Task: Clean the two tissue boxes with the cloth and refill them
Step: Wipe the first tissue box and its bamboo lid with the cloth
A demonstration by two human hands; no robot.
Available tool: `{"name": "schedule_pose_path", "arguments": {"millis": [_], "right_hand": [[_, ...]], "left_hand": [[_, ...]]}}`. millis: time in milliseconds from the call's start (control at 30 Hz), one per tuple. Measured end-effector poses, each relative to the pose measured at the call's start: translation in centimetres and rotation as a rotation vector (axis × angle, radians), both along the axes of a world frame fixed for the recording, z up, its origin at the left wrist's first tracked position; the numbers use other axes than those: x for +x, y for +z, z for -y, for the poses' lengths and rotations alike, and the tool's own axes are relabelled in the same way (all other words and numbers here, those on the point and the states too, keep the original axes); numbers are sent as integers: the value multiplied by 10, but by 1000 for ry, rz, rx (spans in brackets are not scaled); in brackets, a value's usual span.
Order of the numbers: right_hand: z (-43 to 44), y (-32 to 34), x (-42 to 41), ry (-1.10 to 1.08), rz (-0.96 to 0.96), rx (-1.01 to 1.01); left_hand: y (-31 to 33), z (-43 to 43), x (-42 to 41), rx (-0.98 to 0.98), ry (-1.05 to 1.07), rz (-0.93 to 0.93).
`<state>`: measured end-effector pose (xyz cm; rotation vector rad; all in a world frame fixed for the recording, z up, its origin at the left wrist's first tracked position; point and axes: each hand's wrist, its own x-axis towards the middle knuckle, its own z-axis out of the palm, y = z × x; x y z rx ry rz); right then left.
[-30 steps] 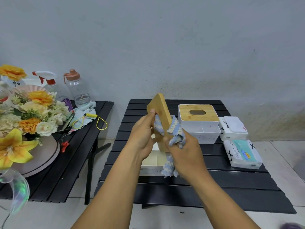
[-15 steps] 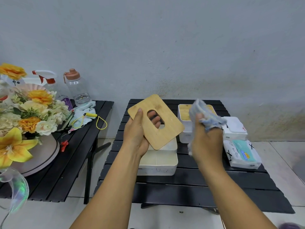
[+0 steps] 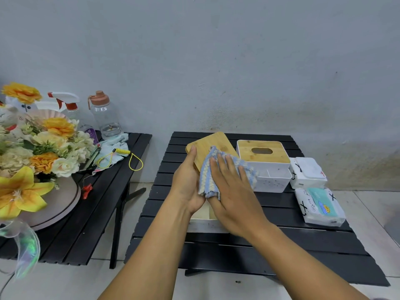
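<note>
Neighbouring lidded tissue box, tissue packs

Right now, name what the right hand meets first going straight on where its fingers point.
Probably the lid's bare far end, past the cloth under the right hand; the closed box seems off to the right.

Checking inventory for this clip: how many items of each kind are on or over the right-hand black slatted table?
flat bamboo lids: 2
white plastic box bodies: 2
white soft tissue packs: 2
blue-and-cream knitted cloth: 1
Total: 7
</note>
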<state>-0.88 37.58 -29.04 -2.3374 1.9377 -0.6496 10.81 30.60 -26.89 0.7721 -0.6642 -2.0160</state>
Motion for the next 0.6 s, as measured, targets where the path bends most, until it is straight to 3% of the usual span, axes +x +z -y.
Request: {"name": "schedule_pose_path", "arguments": {"millis": [133,300,600], "right_hand": [[9,17,4,-38,-10,-44],[-7,5,-4,97,-52,-12],[15,22,-9,-130,70,-40]], "left_hand": [[3,-1,1,-40,-20,-18],[5,-1,8,-16,-56,-5],[9,-5,1,-55,-25,-20]]}}
